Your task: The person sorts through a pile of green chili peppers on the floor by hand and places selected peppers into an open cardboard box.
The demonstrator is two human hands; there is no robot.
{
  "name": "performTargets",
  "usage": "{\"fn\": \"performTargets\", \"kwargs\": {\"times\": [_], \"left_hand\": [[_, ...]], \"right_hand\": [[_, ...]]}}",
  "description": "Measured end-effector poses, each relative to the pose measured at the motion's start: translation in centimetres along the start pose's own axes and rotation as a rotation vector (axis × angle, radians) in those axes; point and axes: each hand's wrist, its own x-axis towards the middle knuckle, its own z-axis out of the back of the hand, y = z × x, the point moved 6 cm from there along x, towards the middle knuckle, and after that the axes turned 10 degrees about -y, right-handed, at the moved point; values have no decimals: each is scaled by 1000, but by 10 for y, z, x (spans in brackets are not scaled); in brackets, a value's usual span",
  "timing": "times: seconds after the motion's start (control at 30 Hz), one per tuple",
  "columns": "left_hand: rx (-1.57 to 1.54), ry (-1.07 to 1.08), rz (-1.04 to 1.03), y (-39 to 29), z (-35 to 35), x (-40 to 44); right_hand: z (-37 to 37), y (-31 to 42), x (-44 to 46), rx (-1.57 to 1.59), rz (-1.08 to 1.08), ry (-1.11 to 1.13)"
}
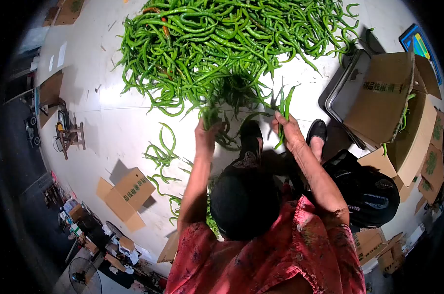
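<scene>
A large heap of long green chilli peppers (217,44) is spread over the pale floor, with a few reddish ones among them. At the heap's near edge, my left hand (206,136) is closed around a bunch of chilli peppers (210,116), partly in shadow. My right hand (289,130) pinches a few long chilli peppers (287,102), which point up and down past the fingers. A smaller scatter of chilli peppers (163,149) lies left of my left forearm. More peppers lie beside my body, partly hidden by it.
An opened cardboard box (413,142) with some peppers stands at the right, beside a stacked tray (349,83). A dark bag (364,188) lies near my right arm. Flattened cardboard (129,193), a small wooden stool (69,130) and a fan (84,275) are on the left.
</scene>
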Motion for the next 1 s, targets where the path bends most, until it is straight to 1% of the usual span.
{"fn": "performTargets", "kwargs": {"times": [0.03, 0.1, 0.17, 0.23, 0.3, 0.33, 0.37, 0.43, 0.47, 0.5, 0.57, 0.63, 0.67, 0.7, 0.77, 0.83, 0.9, 1.0], "left_hand": [[45, 23, -20, -34, -18, -12], [-97, 114, -52, -86, -47, -21], [-143, 295, -91, -128, -76, -22], [-186, 481, -71, -160, -121, -34], [-51, 501, -86, -169, -157, -42], [68, 596, -60, -166, -173, -46], [159, 617, -96, -160, -186, -48], [842, 501, -719, -153, -204, -50], [972, 518, -746, -127, -199, -35], [1014, 544, -826, -101, -190, -14], [1101, 521, -945, -91, -183, -9], [940, 382, -999, -94, -168, 20], [764, 334, -961, -122, -174, 10], [768, 274, -873, -151, -181, -4], [234, 364, -439, -176, -193, -13], [69, 504, -309, -202, -216, -46], [0, 629, -195, -215, -237, -77], [72, 711, -54, -216, -264, -124]], "right_hand": [[-3, 12, -6, 15, 37, 38], [-9, 40, -21, 46, 121, 115], [-17, 74, -50, 128, 178, 169], [-21, 109, -82, 202, 256, 197], [-19, 141, -109, 201, 393, 257], [-16, 155, -120, 188, 455, 269], [-13, 167, -132, 176, 513, 280], [-6, 181, -148, 128, 596, 225], [-1, 178, -149, 97, 610, 192], [5, 174, -145, 63, 628, 158], [17, 163, -151, 11, 612, 127], [31, 149, -148, 7, 604, 99], [36, 143, -143, 29, 605, 97], [40, 139, -141, 52, 609, 101], [42, 139, -143, 111, 574, 101], [43, 148, -155, 149, 576, 119], [42, 168, -181, 188, 631, 154], [47, 194, -224, 170, 728, 175]]}}
